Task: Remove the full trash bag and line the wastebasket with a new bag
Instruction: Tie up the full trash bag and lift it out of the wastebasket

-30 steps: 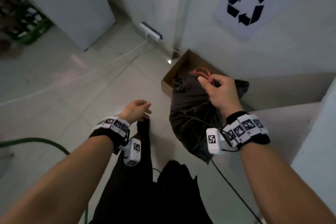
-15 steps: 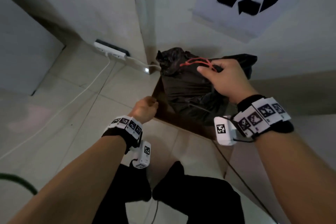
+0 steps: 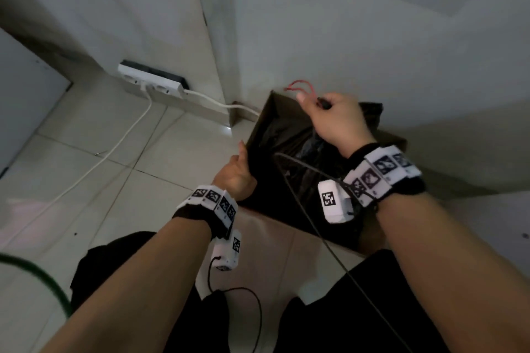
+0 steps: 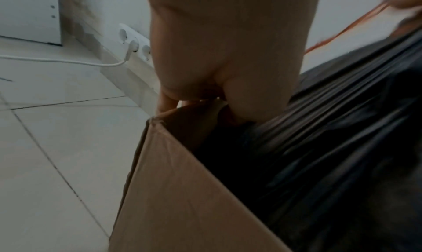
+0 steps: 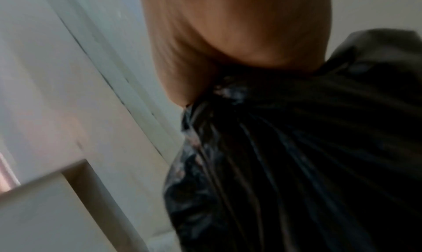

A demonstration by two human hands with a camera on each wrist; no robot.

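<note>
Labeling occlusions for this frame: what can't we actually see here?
- Bag contents: opaque black plastic, all views.
- Right hand grip on the red tie: hidden by the palm in the right wrist view.
- Left hand fingertips: behind the box wall in head and left wrist views.
- Box bottom: covered by the bag.
- Wall sign: cut off by the head view's top edge, blurred.

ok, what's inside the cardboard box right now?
A black trash bag fills the cardboard box; the right hand grips its top, and the left hand holds the rim. The bag's contents and the box bottom are hidden.
</note>
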